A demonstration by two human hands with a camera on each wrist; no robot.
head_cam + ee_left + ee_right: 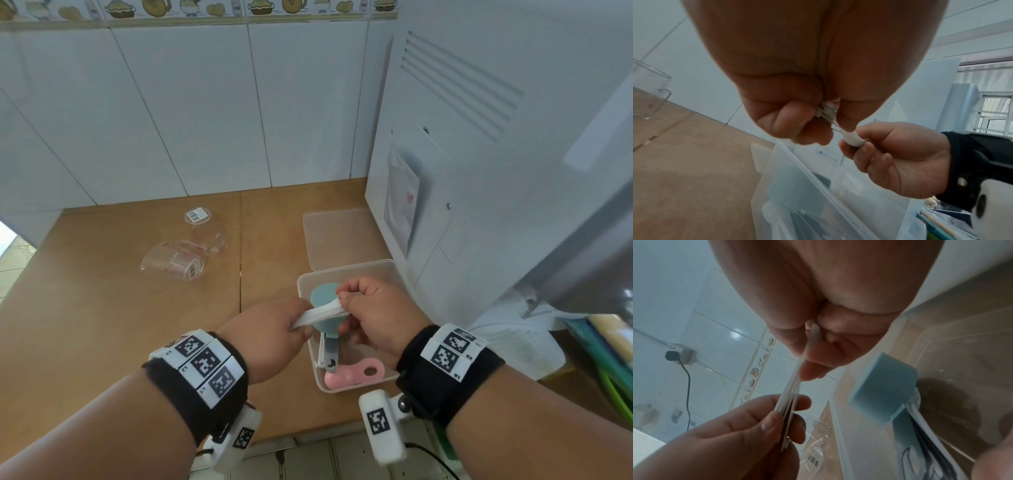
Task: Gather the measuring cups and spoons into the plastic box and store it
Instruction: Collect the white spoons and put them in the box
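Note:
Both hands hold a stack of white measuring spoons (320,314) just above the clear plastic box (388,267). My left hand (274,339) grips the handle end (786,417), and my right hand (373,308) pinches the bowl end (852,138). Inside the box lie a blue measuring cup (323,296) with nested handles (330,353) and a pink scoop (352,375). Two clear measuring cups (178,262) (202,226) lie on their sides on the wooden counter (120,308), to the left of the box.
The box's clear lid (339,236) lies flat behind the box. A white appliance (479,154) stands against the box's right side. White wall tiles (188,102) back the counter. Coloured items (603,346) sit at the far right edge.

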